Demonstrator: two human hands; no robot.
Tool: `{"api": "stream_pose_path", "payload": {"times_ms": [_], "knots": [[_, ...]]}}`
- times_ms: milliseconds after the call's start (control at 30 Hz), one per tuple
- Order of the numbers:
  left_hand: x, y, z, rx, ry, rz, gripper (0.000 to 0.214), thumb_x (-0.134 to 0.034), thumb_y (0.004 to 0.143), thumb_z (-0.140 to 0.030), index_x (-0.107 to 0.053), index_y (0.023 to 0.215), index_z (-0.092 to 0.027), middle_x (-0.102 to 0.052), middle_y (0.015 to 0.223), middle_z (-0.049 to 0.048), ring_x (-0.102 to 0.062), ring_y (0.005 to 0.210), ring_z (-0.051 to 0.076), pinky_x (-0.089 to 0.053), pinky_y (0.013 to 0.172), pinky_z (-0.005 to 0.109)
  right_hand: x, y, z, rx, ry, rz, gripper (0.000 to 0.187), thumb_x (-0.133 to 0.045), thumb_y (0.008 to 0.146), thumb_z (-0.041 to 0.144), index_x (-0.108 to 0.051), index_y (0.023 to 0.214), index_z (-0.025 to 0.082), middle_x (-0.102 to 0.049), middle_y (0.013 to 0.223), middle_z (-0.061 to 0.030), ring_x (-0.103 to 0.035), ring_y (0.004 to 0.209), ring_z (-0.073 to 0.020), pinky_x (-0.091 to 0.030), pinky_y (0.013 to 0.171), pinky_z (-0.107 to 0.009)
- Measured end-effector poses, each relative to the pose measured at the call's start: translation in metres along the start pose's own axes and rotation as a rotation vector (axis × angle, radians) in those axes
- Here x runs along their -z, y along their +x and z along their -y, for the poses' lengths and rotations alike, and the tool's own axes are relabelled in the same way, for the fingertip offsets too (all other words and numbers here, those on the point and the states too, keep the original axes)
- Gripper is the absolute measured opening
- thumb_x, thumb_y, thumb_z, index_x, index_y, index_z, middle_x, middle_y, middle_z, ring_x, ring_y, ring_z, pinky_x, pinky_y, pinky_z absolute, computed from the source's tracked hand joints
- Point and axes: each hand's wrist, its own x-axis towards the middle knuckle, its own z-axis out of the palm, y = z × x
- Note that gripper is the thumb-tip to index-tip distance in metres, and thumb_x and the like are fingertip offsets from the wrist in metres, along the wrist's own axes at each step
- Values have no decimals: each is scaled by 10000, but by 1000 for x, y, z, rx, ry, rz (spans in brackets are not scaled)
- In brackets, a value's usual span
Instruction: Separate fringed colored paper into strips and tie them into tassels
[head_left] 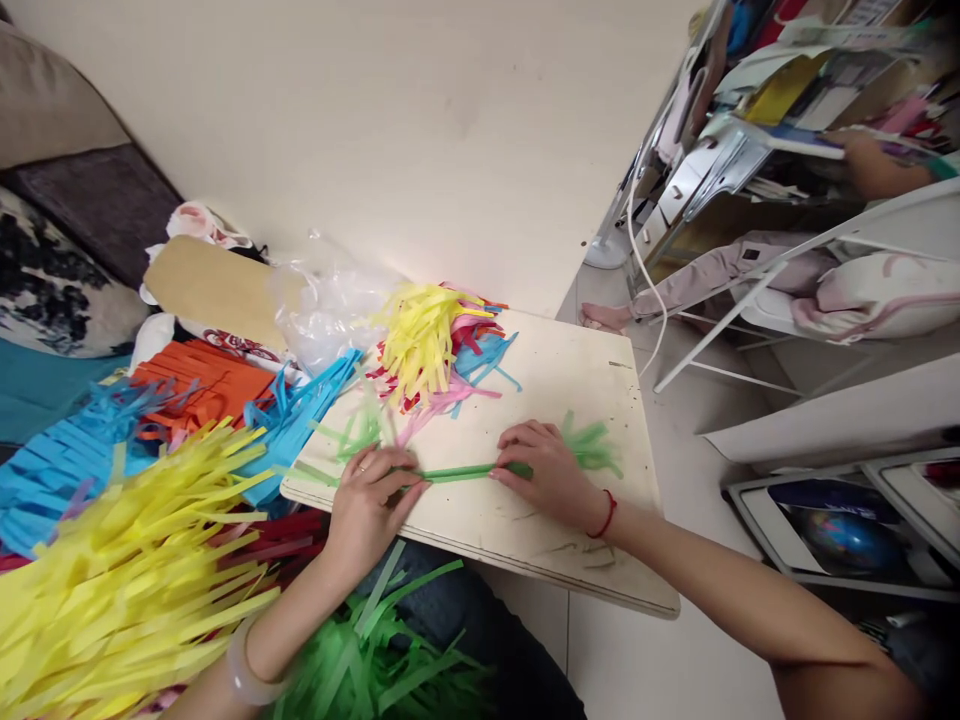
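Observation:
A green paper tassel [461, 474], rolled tight in its middle, stretches across the front part of a pale wooden board [480, 530]. My left hand [375, 495] pinches the rolled part at its left end, and loose green strips fan out beyond it. My right hand [541, 470] pinches the same roll at the other end, where a blurred fringe spreads to the right. Behind my hands lies a pile of finished-looking tassels, with a yellow tassel [420, 340] on top and pink, red and blue strips beneath.
Yellow fringed paper [135, 570], blue fringed paper [67, 470] and orange fringed paper [206, 385] heap up at left. Green fringed paper [382, 660] rests on my lap. Clear plastic bags [322, 310] lie by the wall. Another person's leg [697, 280] shows beside a white folding chair [765, 290].

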Motion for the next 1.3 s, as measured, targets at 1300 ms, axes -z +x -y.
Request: {"api": "stream_pose_path", "payload": {"times_ms": [1300], "knots": [[5,3,-23,-228,395,147,230,-547,878,-195,-688,1057,-226,-684,1140,29,-516,1139,326,-237,1081,648,3,-11,11,463,-510,147,381,-396,936,130,-541,1285,178,-478,1422,-69,-255,1409,-290,-208,1105,-569]]}}
